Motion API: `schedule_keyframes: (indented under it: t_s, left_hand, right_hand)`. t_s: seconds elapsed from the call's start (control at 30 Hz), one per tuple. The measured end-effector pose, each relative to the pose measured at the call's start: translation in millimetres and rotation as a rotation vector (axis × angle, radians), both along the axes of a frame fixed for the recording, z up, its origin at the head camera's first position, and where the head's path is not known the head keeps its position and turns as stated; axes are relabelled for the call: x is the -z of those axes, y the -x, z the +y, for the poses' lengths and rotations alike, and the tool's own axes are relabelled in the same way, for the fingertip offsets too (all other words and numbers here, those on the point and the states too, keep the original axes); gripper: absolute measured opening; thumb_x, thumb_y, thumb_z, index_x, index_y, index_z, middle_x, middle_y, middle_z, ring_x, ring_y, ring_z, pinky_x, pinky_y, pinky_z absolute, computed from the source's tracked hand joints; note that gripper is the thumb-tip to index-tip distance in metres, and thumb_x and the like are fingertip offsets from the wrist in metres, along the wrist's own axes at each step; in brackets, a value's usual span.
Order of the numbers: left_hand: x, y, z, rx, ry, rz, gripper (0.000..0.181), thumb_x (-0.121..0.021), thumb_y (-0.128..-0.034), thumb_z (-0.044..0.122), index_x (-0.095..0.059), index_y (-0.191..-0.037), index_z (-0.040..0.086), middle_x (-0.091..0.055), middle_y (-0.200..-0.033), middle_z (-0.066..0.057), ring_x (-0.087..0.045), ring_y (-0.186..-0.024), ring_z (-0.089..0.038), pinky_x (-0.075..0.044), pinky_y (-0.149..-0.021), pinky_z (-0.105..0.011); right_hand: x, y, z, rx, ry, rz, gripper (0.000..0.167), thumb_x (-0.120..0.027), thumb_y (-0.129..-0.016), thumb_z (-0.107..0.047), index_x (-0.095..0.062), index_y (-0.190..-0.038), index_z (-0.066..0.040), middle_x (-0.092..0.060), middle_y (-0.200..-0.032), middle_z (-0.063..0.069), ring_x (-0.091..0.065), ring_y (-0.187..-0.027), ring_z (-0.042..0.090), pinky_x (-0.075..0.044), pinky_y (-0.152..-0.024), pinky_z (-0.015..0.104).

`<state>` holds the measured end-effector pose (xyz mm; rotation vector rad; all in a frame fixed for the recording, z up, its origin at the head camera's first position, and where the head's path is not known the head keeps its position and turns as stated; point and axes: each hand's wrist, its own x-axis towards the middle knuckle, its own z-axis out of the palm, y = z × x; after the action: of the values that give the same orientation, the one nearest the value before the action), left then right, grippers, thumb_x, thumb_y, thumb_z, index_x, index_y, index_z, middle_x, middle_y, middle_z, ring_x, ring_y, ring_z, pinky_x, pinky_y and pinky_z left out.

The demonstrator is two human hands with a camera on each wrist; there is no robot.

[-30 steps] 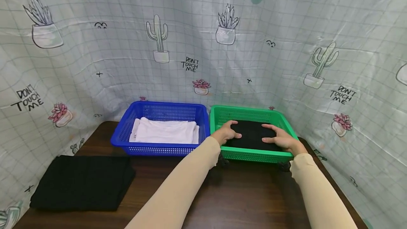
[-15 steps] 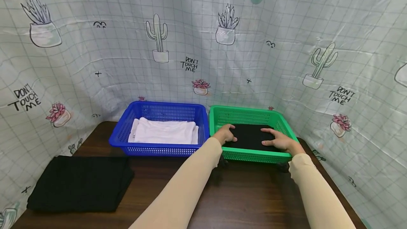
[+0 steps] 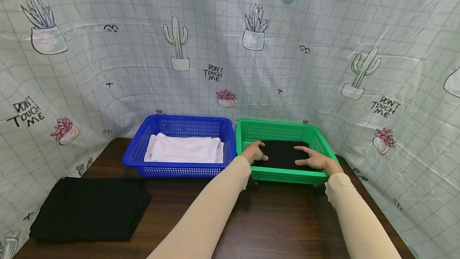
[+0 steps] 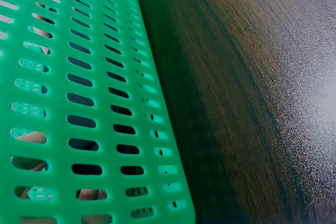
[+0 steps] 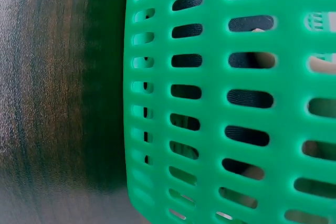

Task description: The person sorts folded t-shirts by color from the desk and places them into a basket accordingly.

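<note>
Brown wood-grain tabletop (image 3: 276, 219) spreads before a pale cactus-print curtain (image 3: 136, 59). In the green basket (image 3: 287, 176), the folded black cloth (image 3: 282, 154) lies flat, long axis running left to right. Left hand (image 3: 254, 152) and right hand (image 3: 316, 160) touch its ends, thumbs and forefingers spread wide, uncurled; other fingers hidden.

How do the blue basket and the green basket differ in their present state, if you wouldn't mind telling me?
The blue basket holds folded white cloth, while the green basket holds black cloth. Inside the green basket, the left hand and right hand touch the black cloth; neither touches the blue basket. Both baskets are rectangular, with perforated walls.
</note>
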<state>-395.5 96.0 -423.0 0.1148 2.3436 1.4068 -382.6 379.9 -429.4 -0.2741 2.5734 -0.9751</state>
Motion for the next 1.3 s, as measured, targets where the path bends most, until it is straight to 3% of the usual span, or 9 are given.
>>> schedule_keyframes:
  t_s: [0.17,0.3,0.53,0.93,1.3]
  left_hand:
    - [0.7,1.6,-0.1,-0.007,0.021,0.003,0.060,-0.076,-0.0993,0.011,-0.055,-0.154,0.019,-0.046,-0.161,-0.017,-0.054,-0.138,-0.039,-0.054,-0.098,-0.046]
    - [-0.2,0.7,-0.4,-0.006,-0.016,-0.013,0.062,-0.076,-0.0994,0.010,-0.053,-0.156,0.019,-0.046,-0.161,-0.017,-0.055,-0.137,-0.039,-0.051,-0.089,-0.043]
    - [1.6,1.4,-0.9,-0.007,-0.071,-0.026,0.064,-0.076,-0.0985,0.007,-0.052,-0.157,0.017,-0.047,-0.160,-0.017,-0.052,-0.140,-0.041,-0.050,-0.109,-0.055]
    - [1.9,0.4,-2.2,0.007,-0.083,-0.028,0.058,-0.076,-0.0994,0.009,-0.054,-0.153,0.014,-0.050,-0.156,-0.018,-0.053,-0.139,-0.041,-0.049,-0.109,-0.056]
    - [0.9,-3.8,-1.5,0.011,-0.096,-0.006,0.055,-0.076,-0.0998,0.010,-0.055,-0.151,0.014,-0.048,-0.158,-0.018,-0.052,-0.140,-0.041,-0.049,-0.111,-0.056]
  right_hand:
    - [-2.9,-1.3,-0.5,-0.005,-0.022,-0.010,0.080,-0.065,-0.108,-0.028,-0.020,-0.169,-0.004,-0.001,-0.170,0.038,-0.006,-0.154,0.063,-0.025,-0.118,0.075]
    - [-3.3,-1.7,-0.9,-0.001,-0.048,-0.017,0.080,-0.064,-0.108,-0.028,-0.018,-0.170,-0.004,-0.002,-0.170,0.039,-0.005,-0.154,0.063,-0.024,-0.119,0.075]
    - [-2.2,-2.3,-2.1,-0.019,-0.078,0.013,0.079,-0.062,-0.109,-0.028,-0.017,-0.170,-0.004,-0.005,-0.169,0.040,-0.007,-0.153,0.064,-0.024,-0.118,0.076]
    - [0.0,0.6,-1.1,-0.043,-0.124,0.065,0.083,-0.066,-0.105,-0.043,-0.026,-0.168,-0.007,-0.014,-0.168,0.038,-0.014,-0.152,0.063,-0.027,-0.118,0.074]
    - [-2.5,-0.2,-4.4,-0.027,-0.159,0.068,0.076,-0.064,-0.109,-0.028,-0.024,-0.167,-0.001,-0.016,-0.167,0.041,-0.017,-0.151,0.064,-0.029,-0.116,0.075]
